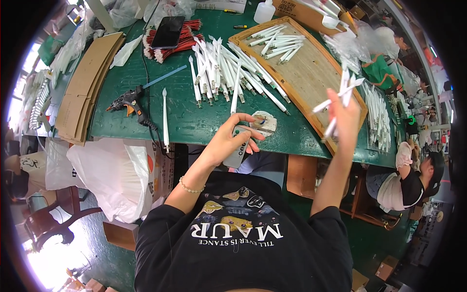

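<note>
My left hand (232, 138) is closed around a small grey box (236, 155) with round marks on its face, at the table's near edge. A white candle-shaped stick (236, 92) with a flame-like tip rises just beyond its fingers; whether the hand grips it too is hidden. Blurred by motion, my right hand (344, 117) holds several white candle sticks (346, 90) over the right side of the wooden tray (311, 73). A pile of similar sticks (214, 68) lies in front. One single stick (165, 119) lies apart at the left.
A round whitish block (264, 123) sits beside my left hand. Leftward lie a glue gun (130, 104) and cardboard sheets (90, 87). A phone (168, 32) rests on red wire bundles (192, 41). More white sticks (378, 117) lie right of the tray. A co-worker (408, 180) sits far right.
</note>
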{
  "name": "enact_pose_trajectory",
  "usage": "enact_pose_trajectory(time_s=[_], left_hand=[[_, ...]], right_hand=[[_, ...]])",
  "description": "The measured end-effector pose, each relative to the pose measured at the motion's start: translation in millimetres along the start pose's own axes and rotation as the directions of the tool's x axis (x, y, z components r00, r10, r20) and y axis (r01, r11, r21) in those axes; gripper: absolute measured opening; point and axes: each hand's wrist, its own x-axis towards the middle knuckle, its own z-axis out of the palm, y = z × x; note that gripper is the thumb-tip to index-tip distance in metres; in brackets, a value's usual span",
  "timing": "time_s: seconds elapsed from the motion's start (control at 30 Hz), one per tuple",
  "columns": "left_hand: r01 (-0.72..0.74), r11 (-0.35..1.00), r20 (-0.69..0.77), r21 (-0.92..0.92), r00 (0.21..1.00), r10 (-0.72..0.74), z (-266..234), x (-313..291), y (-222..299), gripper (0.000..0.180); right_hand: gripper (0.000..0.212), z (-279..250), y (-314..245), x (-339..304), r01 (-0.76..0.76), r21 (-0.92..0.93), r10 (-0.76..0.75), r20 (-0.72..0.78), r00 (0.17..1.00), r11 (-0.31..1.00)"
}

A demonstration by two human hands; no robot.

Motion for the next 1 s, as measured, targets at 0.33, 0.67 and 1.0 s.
enact_pose_trajectory(time_s=[0.33, 0.67, 1.0], left_hand=[[0.005, 1.000, 0.001, 0.003, 1.000, -0.005, 1.1, 2.5, 0.0, 0.030], [0.001, 1.000, -0.010, -0.005, 1.000, -0.001, 1.7, 0.5, 0.9, 0.029], [0.005, 1.000, 0.003, -0.017, 1.000, -0.005, -0.2, 0.6, 0.2, 0.030]], right_hand=[[0.056, -88.7, 128.0, 75.8, -0.036, -0.464, 0.026, -0.028, 0.999, 0.885], [0.041, -103.5, 113.2, 76.4, -0.057, -0.360, 0.043, -0.048, 0.998, 0.931], [0.036, 6.3, 29.3, -0.5, 0.010, 0.373, 0.002, -0.030, 1.000, 0.928]])
